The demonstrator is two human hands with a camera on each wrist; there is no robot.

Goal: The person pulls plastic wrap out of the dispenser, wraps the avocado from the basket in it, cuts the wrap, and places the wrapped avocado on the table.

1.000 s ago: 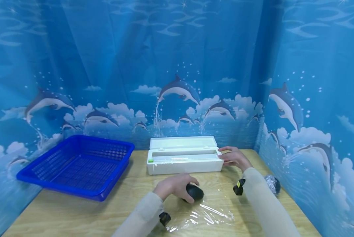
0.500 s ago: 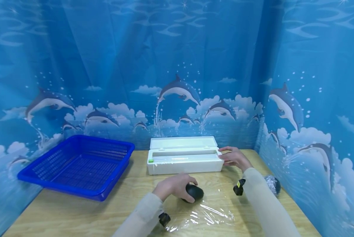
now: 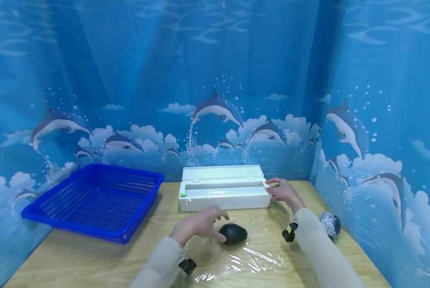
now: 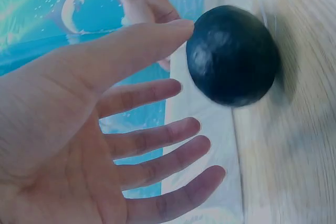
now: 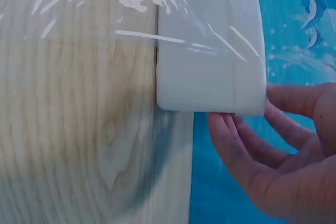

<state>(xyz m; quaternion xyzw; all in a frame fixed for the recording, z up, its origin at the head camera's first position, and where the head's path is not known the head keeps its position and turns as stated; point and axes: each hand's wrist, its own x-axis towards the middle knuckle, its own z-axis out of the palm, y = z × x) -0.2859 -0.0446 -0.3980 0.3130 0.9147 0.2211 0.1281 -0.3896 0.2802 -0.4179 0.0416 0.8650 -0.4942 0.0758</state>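
Even, cool blue-tinted light fills the head view, sharp throughout, with soft shadows on the bench [image 3: 92,256] and white glare streaks on the plastic film [image 3: 251,256]. Both wrist views are softer; the left shows motion blur.

**Table layout, L to R**

Basket [image 3: 92,200] at table's [image 3: 92,260] left; dispenser box [image 3: 223,190] centre-back. Avocado [image 3: 233,234] in front of box, on wrap sheet [image 3: 251,256]. L hand [image 3: 197,225] just left of avocado; R hand [image 3: 283,191] at box's right end. Foil ball [image 3: 329,225] far right.
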